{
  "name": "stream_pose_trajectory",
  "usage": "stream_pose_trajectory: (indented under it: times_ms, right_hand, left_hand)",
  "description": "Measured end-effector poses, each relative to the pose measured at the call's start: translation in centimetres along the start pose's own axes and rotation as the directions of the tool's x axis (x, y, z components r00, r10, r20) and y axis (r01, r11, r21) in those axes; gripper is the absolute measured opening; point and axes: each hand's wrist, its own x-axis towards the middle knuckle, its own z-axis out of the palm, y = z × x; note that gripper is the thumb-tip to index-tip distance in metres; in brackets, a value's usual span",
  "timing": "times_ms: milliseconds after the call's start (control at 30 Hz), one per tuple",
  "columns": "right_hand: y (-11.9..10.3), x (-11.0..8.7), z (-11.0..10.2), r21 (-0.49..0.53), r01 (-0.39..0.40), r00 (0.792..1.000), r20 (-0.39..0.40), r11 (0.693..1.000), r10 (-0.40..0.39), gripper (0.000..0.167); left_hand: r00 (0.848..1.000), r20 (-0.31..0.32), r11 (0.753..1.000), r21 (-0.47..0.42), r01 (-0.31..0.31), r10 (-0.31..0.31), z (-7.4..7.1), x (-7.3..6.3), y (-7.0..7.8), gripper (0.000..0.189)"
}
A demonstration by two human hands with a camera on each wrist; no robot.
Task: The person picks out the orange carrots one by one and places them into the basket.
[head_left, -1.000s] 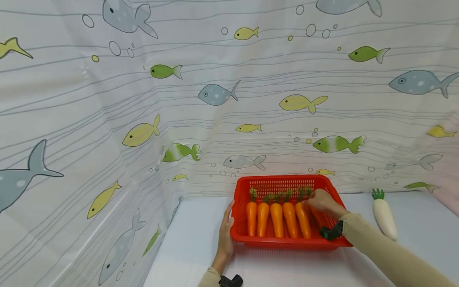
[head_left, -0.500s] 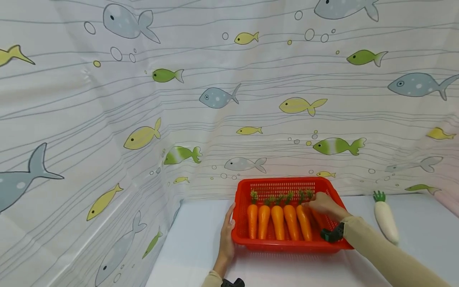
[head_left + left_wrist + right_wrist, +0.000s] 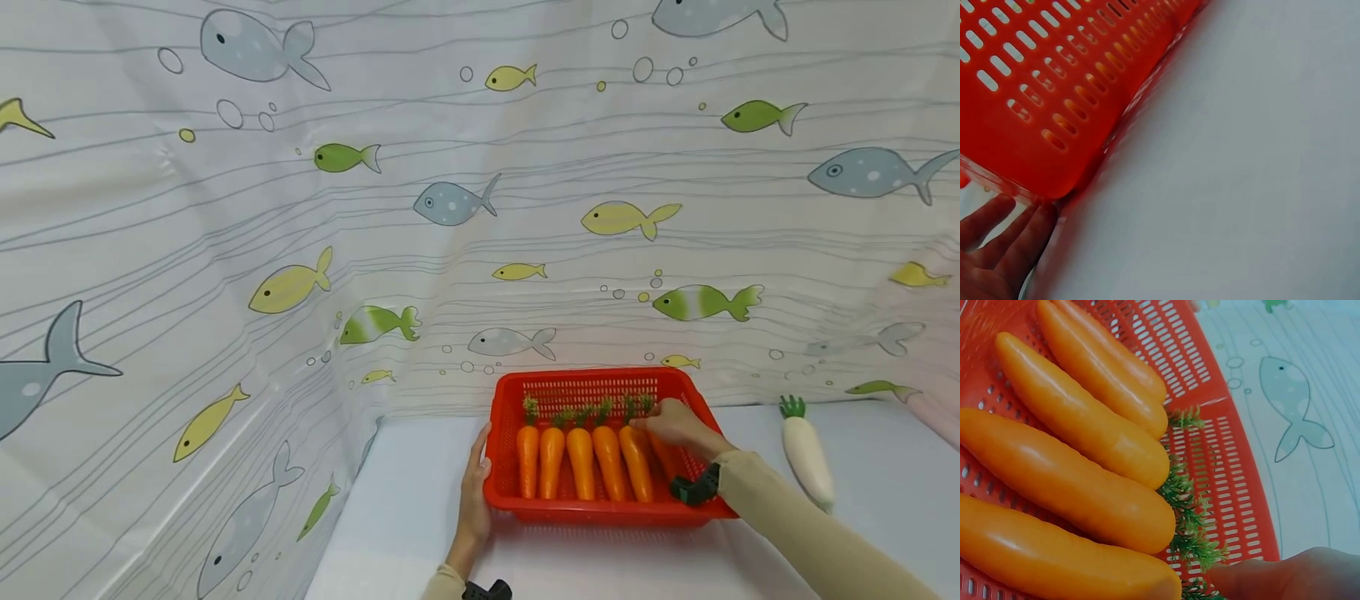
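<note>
A red plastic basket (image 3: 600, 505) with slotted walls holds several orange carrots (image 3: 581, 462) with green tops, laid side by side. Along the basket's left side lies my left hand (image 3: 472, 504), its fingers straight; in the left wrist view the fingertips (image 3: 1044, 215) touch the basket under its rim. My right hand (image 3: 678, 429) reaches into the right end of the basket, with curled fingers at the top of the rightmost carrot (image 3: 666, 457), partly hidden under the hand. The right wrist view shows only part of this hand (image 3: 1272, 575), beside the green carrot tops (image 3: 1197, 547).
A white radish (image 3: 807, 458) with green leaves lies on the white table (image 3: 420, 475), right of the basket. Behind the table stands a wall covering (image 3: 450, 125) printed with fish. The basket's back rim is close to it.
</note>
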Motion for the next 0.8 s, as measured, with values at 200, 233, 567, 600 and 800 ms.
stream_pose_trajectory:
  times_ms: [200,233,567,600,800]
  right_hand:
    - [0.0,-0.4,-0.1,0.0,0.046,0.998,-0.052,0.999,-0.046,0.03]
    - [-0.1,-0.5,-0.2,-0.009,0.053,0.997,-0.063,0.999,-0.054,0.029]
    - [-1.1,-1.4,-1.5,-0.02,0.077,0.987,-0.141,0.997,-0.079,0.049]
    - [-1.3,-1.5,-1.8,-0.024,0.087,0.986,-0.142,0.996,-0.09,0.054]
    - [-2.4,-3.1,-5.4,-0.095,0.151,0.979,-0.128,0.984,-0.162,0.067]
  left_hand:
    - [1.0,-0.003,1.0,-0.006,-0.007,0.007,0.1,-0.1,0.3,0.056]
    - [1.0,-0.002,1.0,-0.005,-0.008,0.008,0.1,-0.1,0.4,0.056]
    - [1.0,0.012,0.999,-0.031,-0.016,0.016,0.4,0.2,0.6,0.056]
    - [1.0,0.007,0.999,-0.035,-0.021,0.022,0.4,0.2,0.6,0.056]
    - [1.0,-0.019,0.999,-0.032,-0.003,0.003,0.7,0.2,0.5,0.056]
